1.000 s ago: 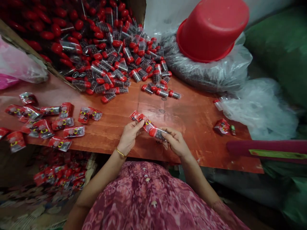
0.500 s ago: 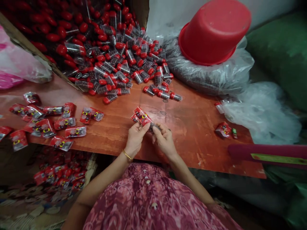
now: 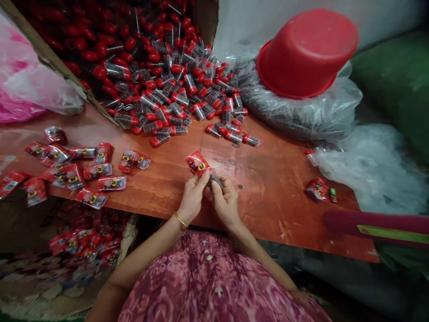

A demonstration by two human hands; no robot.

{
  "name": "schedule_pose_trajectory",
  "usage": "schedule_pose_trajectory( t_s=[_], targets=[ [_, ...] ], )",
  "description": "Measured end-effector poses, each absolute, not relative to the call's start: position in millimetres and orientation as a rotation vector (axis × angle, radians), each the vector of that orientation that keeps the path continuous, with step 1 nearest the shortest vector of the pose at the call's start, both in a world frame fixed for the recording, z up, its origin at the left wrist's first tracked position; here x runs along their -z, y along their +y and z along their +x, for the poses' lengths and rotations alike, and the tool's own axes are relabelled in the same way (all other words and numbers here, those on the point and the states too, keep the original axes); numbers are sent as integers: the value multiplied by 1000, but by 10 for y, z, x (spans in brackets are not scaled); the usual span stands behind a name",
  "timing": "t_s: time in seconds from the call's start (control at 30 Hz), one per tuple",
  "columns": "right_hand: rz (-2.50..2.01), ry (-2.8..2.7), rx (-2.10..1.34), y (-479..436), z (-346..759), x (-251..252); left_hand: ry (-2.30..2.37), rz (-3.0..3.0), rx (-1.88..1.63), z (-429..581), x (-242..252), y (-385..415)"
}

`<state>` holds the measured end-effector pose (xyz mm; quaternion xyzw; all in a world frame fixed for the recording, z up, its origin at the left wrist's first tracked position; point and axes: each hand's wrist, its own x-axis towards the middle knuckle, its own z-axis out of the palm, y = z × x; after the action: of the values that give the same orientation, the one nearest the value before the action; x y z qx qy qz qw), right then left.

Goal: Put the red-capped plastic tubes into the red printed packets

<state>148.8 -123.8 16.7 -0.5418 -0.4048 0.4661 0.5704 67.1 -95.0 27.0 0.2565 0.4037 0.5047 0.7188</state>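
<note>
The left hand [image 3: 192,197] is pinching the packet [image 3: 198,163] and the right hand [image 3: 225,201] is gripping the tube [image 3: 216,180] beside it, over the table [image 3: 268,179], where a loosening pinch could be dropping either.

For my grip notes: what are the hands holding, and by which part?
Left hand pinches the red printed plastic sachet by its near edge; right hand grips a clear dark-filled tube poking from it.
</note>
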Motion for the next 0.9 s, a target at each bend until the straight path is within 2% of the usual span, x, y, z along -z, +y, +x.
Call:
schedule_pose_trajectory(
  t_s=[0.17, 0.4, 0.77, 0.9],
  targets=[
    [-1259, -1095, -1143, -1261, 1489, -157, 971, 525, -1167, 620, -267, -891],
    [-1137, -818, -1404, -1176, 1390, -161, 967, 644, -997, 599, -305, -883],
    [-1284, -868, -1161, -1092, 1404, -323, 1008, 677, -1155, 636, -285, -893],
    [-1249, -867, -1240, -1082, 1404, -284, 968, 628, -1116, 601, -308, -893]
  ],
)
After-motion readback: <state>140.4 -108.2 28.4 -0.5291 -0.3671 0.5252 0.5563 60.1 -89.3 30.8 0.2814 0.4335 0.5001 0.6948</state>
